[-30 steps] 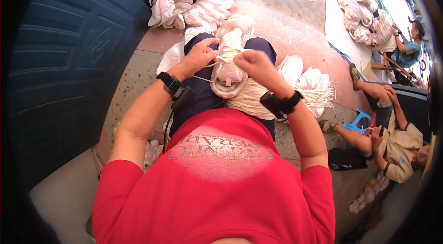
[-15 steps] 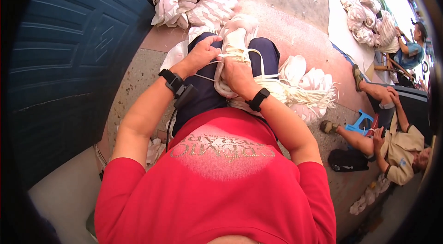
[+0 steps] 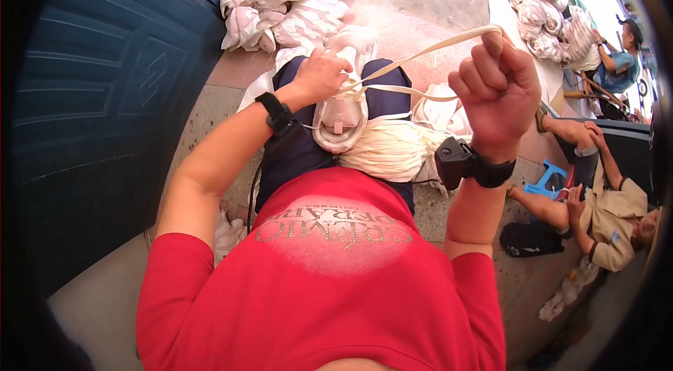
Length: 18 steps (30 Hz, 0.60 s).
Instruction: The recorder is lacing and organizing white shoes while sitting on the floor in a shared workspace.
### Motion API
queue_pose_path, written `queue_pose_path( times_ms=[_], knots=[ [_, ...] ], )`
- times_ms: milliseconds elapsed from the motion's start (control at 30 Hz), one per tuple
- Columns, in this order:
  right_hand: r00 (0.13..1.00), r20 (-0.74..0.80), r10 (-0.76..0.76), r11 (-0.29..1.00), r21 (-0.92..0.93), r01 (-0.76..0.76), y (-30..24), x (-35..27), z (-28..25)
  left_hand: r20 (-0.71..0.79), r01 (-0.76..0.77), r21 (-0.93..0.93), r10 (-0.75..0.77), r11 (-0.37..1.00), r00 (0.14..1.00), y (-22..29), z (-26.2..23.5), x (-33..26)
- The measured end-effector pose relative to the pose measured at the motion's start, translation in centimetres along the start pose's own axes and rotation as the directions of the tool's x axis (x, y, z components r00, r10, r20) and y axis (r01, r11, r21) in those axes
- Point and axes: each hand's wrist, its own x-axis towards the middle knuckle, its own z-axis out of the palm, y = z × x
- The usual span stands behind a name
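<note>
Gripping cream lace [image 3: 446, 41], the right hand [image 3: 496, 94] is fisted.

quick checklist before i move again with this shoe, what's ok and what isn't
1. Shoe supported: ok, it rests on the lap with its heel toward the body.
2. Right-hand grip closed on the lace: ok, raised out to the right of the shoe.
3. Left-hand grip secure: cannot tell; it is over the shoe's lacing, fingertips partly hidden.
4. Lace drawn down snug: not ok, two long strands stretch away from the shoe.
5. Lower strand also held: cannot tell, its far end passes by the right fist.
6. Lace bundle nearby: ok, beside the heel.
</note>
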Motion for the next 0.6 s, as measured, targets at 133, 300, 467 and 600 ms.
queue_pose_path(
  times_ms=[133, 300, 467, 600],
  knots=[
    [0.995, 0.084, 0.044, 0.999, 0.028, -0.047, 0.9, 0.8, 0.9, 0.162, -0.227, 0.329, 0.182, 0.917, 0.970, 1.7, 0.7, 1.4],
    [0.982, 0.120, 0.143, 0.990, -0.007, -0.144, 1.4, 1.1, 1.1, 0.398, -0.415, 0.263, 0.294, 0.871, 0.869, 0.5, 1.6, 3.1],
    [0.989, 0.096, 0.111, 0.994, -0.001, -0.111, 2.4, 1.6, 1.8, 0.223, -0.416, 0.116, 0.385, 0.902, 0.896, -2.0, 4.0, 4.1],
    [0.957, 0.158, 0.244, 0.956, 0.129, -0.265, 3.1, 2.4, 3.8, 0.609, -0.384, 0.060, 0.271, 0.921, 0.745, -2.5, 5.2, 6.4]
  ],
)
